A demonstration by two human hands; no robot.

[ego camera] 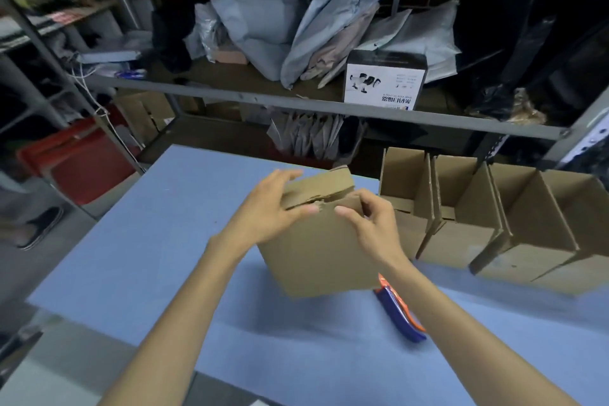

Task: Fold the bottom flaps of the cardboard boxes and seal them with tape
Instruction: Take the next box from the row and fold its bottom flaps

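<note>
A brown cardboard box (316,254) stands tilted on the blue table (158,260), its folded flaps facing up and away. My left hand (270,208) holds its upper left corner, thumb on the near face and fingers over the flaps. My right hand (369,221) grips the upper right edge, fingers curled over a flap. A blue and orange tape dispenser (400,311) lies on the table just right of the box, partly hidden by my right forearm.
Several open cardboard boxes (487,217) stand in a row along the table's right side. Behind the table a metal shelf (296,102) holds grey mailer bags and a white printed carton (385,79). Red crates (79,161) sit on the floor at left.
</note>
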